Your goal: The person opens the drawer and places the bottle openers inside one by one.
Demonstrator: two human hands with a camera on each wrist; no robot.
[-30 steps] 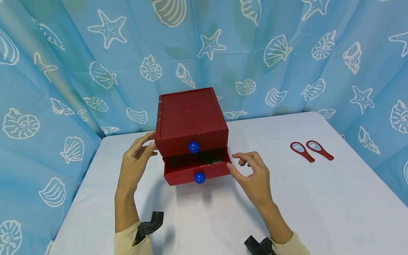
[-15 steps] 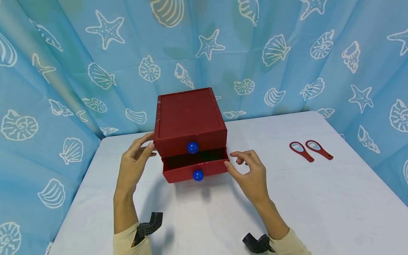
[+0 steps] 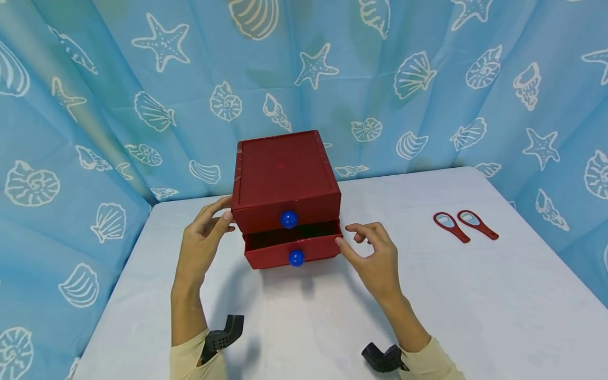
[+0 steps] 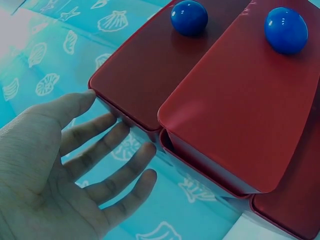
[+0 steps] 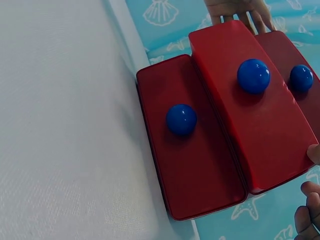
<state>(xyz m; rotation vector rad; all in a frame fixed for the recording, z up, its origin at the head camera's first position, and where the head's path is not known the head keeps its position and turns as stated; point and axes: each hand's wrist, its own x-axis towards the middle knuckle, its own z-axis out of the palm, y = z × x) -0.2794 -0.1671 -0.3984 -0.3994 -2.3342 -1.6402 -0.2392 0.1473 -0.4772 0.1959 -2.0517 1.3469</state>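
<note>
A small red drawer cabinet (image 3: 285, 169) with round blue knobs stands on the white-covered table. Its middle drawer (image 3: 273, 254) sticks partway out, and the inside looks dark. The bottom drawer (image 5: 167, 155), pushed in, shows in the right wrist view but is hidden from the head camera. My left hand (image 3: 201, 243) rests its fingertips against the cabinet's left side near the top drawer (image 4: 145, 70), fingers spread. With the thumb, my right hand (image 3: 377, 264) presses the right front corner of the middle drawer; its other fingers are loosely bent beside the cabinet.
Two red-handled magnifying glasses (image 3: 451, 227) lie side by side on the right part of the table (image 3: 427, 306). A blue curtain (image 3: 370, 89) with white shells and starfish hangs behind and at both sides. Each wrist wears a black camera mount (image 3: 223, 338).
The middle drawer has slid a little farther into the cabinet, with my right hand moving along behind it. A pale item glimpsed inside earlier is now out of sight. My left hand stays put.
</note>
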